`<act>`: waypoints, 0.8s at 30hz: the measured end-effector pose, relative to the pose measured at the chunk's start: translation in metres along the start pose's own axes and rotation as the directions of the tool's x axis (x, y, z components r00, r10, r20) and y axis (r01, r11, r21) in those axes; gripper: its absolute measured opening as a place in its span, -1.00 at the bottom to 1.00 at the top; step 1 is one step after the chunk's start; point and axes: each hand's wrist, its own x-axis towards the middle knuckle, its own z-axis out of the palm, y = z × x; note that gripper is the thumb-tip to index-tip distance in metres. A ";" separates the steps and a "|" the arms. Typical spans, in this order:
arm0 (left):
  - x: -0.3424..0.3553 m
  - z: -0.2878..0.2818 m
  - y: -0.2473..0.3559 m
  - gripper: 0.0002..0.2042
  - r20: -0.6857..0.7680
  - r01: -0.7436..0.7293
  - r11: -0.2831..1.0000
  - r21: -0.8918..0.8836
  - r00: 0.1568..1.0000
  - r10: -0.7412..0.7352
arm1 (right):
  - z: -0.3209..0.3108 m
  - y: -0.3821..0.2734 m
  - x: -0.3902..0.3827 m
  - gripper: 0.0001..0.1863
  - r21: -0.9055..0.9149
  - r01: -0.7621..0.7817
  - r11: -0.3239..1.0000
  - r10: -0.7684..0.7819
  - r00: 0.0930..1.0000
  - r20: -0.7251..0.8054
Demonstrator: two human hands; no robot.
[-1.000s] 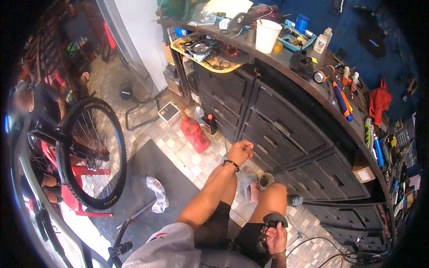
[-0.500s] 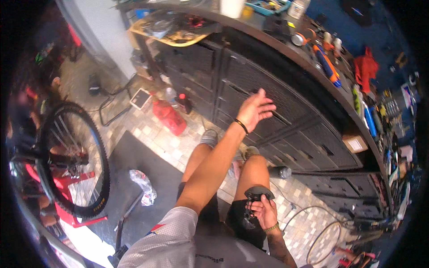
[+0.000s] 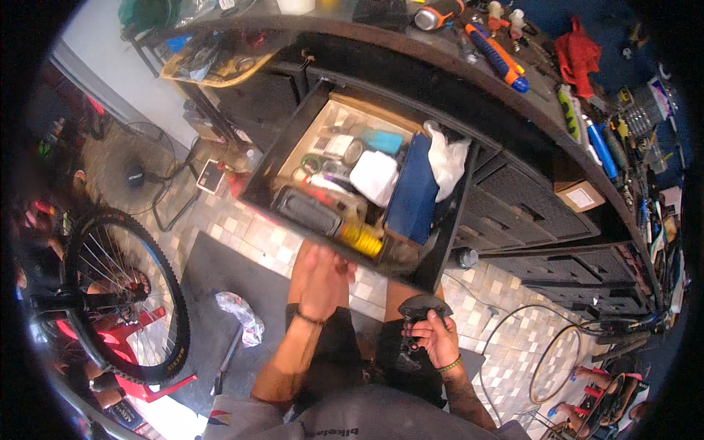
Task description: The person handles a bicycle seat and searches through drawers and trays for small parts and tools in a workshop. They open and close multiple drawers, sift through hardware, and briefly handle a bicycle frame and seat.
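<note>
A black drawer (image 3: 275, 158) stands pulled out from the cabinet in front of me. Inside lie a white box (image 3: 375, 178), a long blue box (image 3: 409, 192), a white plastic bag (image 3: 446, 161), a black case (image 3: 309, 209), a yellow item (image 3: 359, 237) and other small goods. My left hand (image 3: 320, 284) is beside the drawer's front edge, its fingers smeared by motion; contact with the drawer cannot be made out. Low on the right, my right hand (image 3: 438, 340) is closed on a black bicycle part (image 3: 421, 314) with a rounded plate and hanging linkage, perhaps a derailleur.
A bicycle wheel (image 3: 173, 293) stands at left beside a dark mat (image 3: 207, 271), on which a crumpled plastic wrapper (image 3: 240, 318) lies. Tools, including an orange and blue one (image 3: 497, 57), crowd the bench top. A looped cable or hose (image 3: 533, 381) rests on the tiles at right.
The drawer, shut before, now stands open. My left hand has come back from the cabinet front toward my body. My right hand still holds the black part.
</note>
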 end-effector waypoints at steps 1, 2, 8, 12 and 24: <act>-0.020 -0.011 0.003 -0.62 -0.013 -0.005 1.000 -0.016 1.000 0.005 | -0.001 -0.002 -0.001 -0.57 0.012 -0.027 1.000 0.027 1.000 0.003; -0.034 -0.018 0.005 -0.60 -0.026 0.017 1.000 -0.020 0.999 -0.018 | -0.003 -0.005 -0.002 -0.58 0.027 -0.044 0.999 0.044 0.999 -0.003; -0.055 -0.032 -0.014 -0.61 -0.074 -0.078 0.996 0.036 0.994 0.081 | -0.013 -0.011 0.001 -0.57 0.064 -0.146 0.987 0.137 0.983 0.119; -0.076 -0.010 0.008 -0.71 -0.194 0.132 0.989 0.066 0.974 -0.117 | -0.022 -0.028 -0.019 -0.73 -0.132 -0.130 0.983 0.166 0.936 0.309; -0.126 -0.012 0.075 -0.81 0.234 0.231 0.819 0.525 0.886 -0.399 | 0.181 -0.149 -0.067 -0.56 -0.588 0.807 -0.052 0.226 0.583 0.780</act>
